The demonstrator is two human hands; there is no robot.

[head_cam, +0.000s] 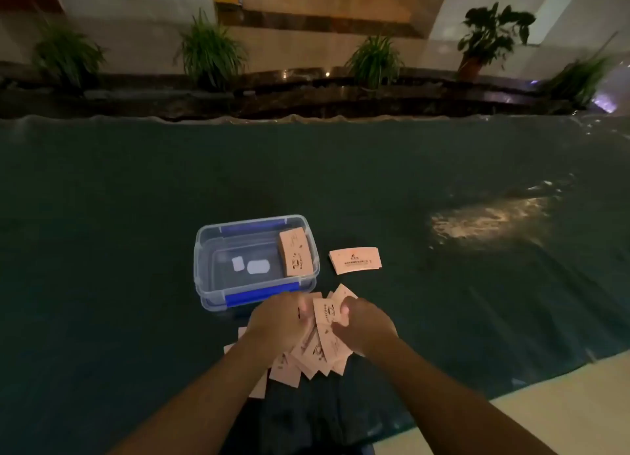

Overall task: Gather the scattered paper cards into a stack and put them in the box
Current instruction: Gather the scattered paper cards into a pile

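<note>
A loose bunch of pale pink paper cards [317, 347] is held between both hands just in front of the box, fanned out and uneven. My left hand [276, 321] grips the bunch from the left and my right hand [363, 325] pinches it from the right. The clear plastic box [204, 260] with blue latches stands open on the dark cloth, with a stack of cards [296, 256] leaning at its right end. Another small stack of cards [355, 260] lies on the cloth to the right of the box. A few card corners [259, 391] poke out under my left wrist.
A dark green cloth [136, 188] covers the table, wrinkled and shiny at the right. The table's pale bare corner [562, 407] shows at the bottom right. Beyond the far edge run a dark ledge and several potted plants [209, 50].
</note>
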